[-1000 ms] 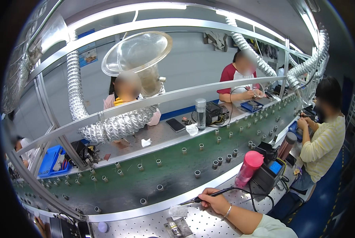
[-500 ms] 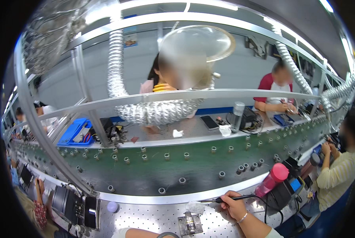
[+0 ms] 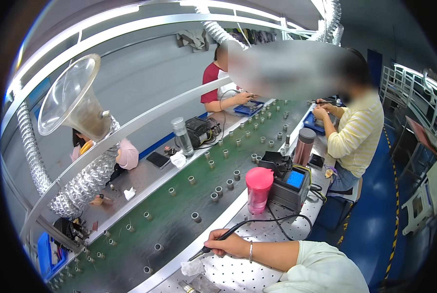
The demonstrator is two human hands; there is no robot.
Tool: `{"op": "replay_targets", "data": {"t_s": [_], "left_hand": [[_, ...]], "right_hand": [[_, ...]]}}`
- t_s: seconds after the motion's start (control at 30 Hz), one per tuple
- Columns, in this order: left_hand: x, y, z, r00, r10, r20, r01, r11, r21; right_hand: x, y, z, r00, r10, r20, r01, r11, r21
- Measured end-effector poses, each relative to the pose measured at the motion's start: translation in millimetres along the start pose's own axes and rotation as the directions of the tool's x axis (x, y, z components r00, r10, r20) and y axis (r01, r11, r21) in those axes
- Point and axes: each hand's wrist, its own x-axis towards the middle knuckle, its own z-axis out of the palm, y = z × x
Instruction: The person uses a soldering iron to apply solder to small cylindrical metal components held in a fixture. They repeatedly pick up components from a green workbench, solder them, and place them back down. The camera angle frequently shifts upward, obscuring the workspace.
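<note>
My right hand [image 3: 228, 244] grips a soldering iron [image 3: 198, 254], its fingers closed round the handle. The iron's tip points down and left, just above a crumpled white tissue [image 3: 193, 267] on the perforated metal bench [image 3: 238, 263]. Partly cut off at the bottom edge, a metal plate [image 3: 204, 284] and a small metal cylinder [image 3: 187, 287] are near the tissue. A black cable runs from the iron back toward a black soldering station [image 3: 284, 198]. My left hand is out of view.
A green conveyor belt [image 3: 174, 215] carries several small metal cylinders. Beside the station stand a pink lidded bottle [image 3: 259, 193] and a brown tumbler [image 3: 304, 146]. Co-workers sit across the belt and to the right. A flexible silver duct [image 3: 89, 183] hangs at left.
The view has swung to the right. My right hand still holds the soldering iron. My left forearm, seen at the lower edge before, has dropped out of the picture.
</note>
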Motion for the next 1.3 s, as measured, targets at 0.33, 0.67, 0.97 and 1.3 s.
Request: {"op": "replay_targets", "data": {"t_s": [0.33, 0.67, 0.97, 1.3], "left_hand": [[6, -30, 14, 0.969, 0.163, -0.187, -0.163, 0.986, 0.016], [11, 0, -4, 0.988, 0.041, -0.147, -0.061, 0.99, -0.13], [-7, -6, -2, 0.89, 0.366, -0.273, -0.352, 0.931, 0.101], [-14, 15, -14, 0.928, 0.24, -0.286, -0.222, 0.971, 0.093]], "right_hand": [[-1, 4, 0, 1.0, 0.027, -0.004, -0.027, 1.0, 0.0], [1, 0, 2, 1.0, 0.013, 0.002, -0.013, 0.999, 0.033], [2, 1, 2, 0.998, 0.057, -0.006, -0.057, 0.998, 0.024], [0, -1, 2, 1.0, 0.031, -0.007, -0.03, 0.999, 0.014]]}}
